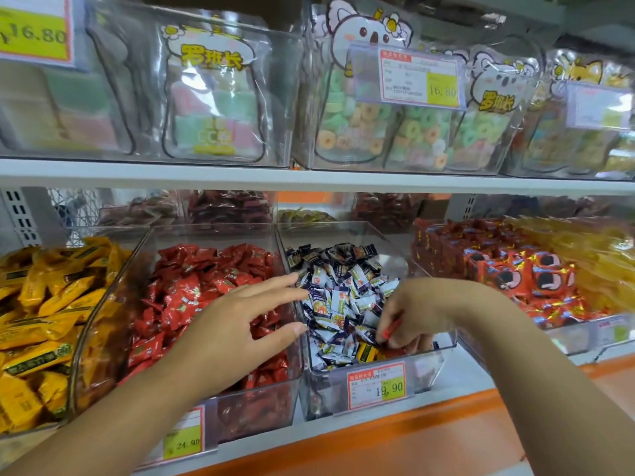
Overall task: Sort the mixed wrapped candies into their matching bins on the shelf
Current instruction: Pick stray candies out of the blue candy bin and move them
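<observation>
Three clear bins stand side by side on the lower shelf. The left one (74, 369) holds yellow-wrapped candies, the middle one (292, 400) red ones, the right one (436, 359) blue-and-white ones. A stray yellow candy (366, 352) lies near the front of the blue-and-white bin. My left hand (240, 324) hovers over the red bin with fingers straight, fingertips at the wall between the bins. Inside the blue-and-white bin, my right hand (409, 321) reaches down and pinches a red candy (391, 328) between its fingers.
Further right sit a bin of red-and-gold snack packs (508, 269) and yellow packets (591, 259). The shelf above carries clear bins of bagged gummy sweets (360, 121). Price tags (376, 386) hang on the bin fronts. An orange ledge (412, 438) runs below.
</observation>
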`<state>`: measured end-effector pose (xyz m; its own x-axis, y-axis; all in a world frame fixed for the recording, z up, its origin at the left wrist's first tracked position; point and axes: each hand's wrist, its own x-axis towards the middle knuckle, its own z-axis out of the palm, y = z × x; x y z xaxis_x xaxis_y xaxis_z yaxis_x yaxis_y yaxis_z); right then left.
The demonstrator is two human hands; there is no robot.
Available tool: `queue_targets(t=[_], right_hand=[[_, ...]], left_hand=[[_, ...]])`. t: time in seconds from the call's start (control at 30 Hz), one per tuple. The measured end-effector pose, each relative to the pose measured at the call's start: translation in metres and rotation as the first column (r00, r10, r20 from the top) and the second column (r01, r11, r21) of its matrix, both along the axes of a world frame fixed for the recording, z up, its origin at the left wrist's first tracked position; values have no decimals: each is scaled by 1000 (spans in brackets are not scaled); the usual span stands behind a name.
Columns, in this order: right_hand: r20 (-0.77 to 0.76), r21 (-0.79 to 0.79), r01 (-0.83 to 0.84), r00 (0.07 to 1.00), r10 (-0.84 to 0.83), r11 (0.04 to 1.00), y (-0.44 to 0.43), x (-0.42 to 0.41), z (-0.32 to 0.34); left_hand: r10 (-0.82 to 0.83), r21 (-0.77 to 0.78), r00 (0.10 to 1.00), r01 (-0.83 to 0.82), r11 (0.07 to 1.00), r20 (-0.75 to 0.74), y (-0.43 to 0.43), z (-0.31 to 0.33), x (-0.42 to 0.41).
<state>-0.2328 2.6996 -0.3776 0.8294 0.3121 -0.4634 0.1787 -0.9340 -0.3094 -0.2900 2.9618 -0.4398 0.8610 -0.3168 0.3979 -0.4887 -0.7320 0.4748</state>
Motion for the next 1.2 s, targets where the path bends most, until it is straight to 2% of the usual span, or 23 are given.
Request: queue_targets(t=[0.07,0.13,0.23,0.3,0.4,0.57,0.67,0.7,0.77,0.83,0.87,0.93,1.07,1.13,1.2], right_hand=[[19,-109,-12,1000,14,994,4,3,-9],[3,-116,-17,1000,17,993,6,7,-15],[-61,-30,11,998,-13,999,3,10,-21],[-32,37,45,999,-44,998,-1,10,-25],[-28,240,141,990,-138,961,-9,9,-22],[-19,517,220,969,-246,827,-11,7,-11],[77,670,183,947,-312,720,7,7,-7],[125,731,144,933,-338,668,19,7,-5],[163,861,57,911,-380,505,54,8,1],[128,935,-16,946,-297,354,92,8,8],[125,939,-42,966,-225,340,105,9,9],[178,885,-93,973,-146,456,115,15,6],[310,621,-53,933,-183,782,65,21,2],[186,395,-9,980,-70,918,31,19,0],[-28,149,-35,999,40,988,12,13,-3]], left_hand=[[-7,-9,1000,7,1000,2,0,0,0],[-10,-12,1000,10,1000,2,0,0,0],[-4,-5,1000,4,1000,1,0,-1,0],[-3,-8,1000,3,1000,0,1,-1,0],[-4,-7,1000,4,1000,-1,1,0,0],[5,-2,1000,-5,1000,0,-1,0,-1],[9,-17,1000,-8,1000,16,-2,-1,-1],[11,-23,1000,-11,1000,16,-2,-2,-1],[18,-45,1000,-17,999,15,-2,-2,0],[27,-58,999,-25,998,28,-2,-2,1],[28,-63,999,-26,998,35,-2,-2,1],[24,-72,999,-21,997,33,-1,-2,1],[4,-71,1000,-2,997,29,2,-4,2],[2,-66,1000,-1,998,15,2,-4,3],[-6,-68,1000,7,998,8,2,-4,4]])
